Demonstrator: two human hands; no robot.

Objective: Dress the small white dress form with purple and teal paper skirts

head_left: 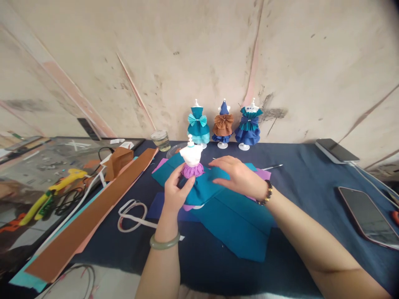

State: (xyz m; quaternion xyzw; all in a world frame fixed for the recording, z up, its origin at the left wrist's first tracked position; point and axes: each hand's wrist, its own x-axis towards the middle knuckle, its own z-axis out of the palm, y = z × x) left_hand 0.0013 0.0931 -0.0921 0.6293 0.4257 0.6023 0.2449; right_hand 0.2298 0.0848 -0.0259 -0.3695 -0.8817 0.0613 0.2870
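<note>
My left hand (176,187) is closed around the waist of a small white dress-form mannequin (191,154), which stands nearly upright in its grip. Gathered purple fabric (191,170) rings the mannequin's lower part, and teal cloth spreads below it. My right hand (235,174) hovers to the right of the mannequin, fingers apart and curved toward it, apparently holding nothing. Beneath both hands lie teal fabric pieces (237,224), with purple edges showing under them and a dark blue piece (156,206) at the left.
Three dressed miniature mannequins (223,124) stand along the wall. Brown fabric strips (93,211), a roll of white tape (132,216) and a yellow glue gun (67,180) lie left. A lidded cup (160,140) is behind. Two phones, one here (368,214), and a pen (272,167) lie right.
</note>
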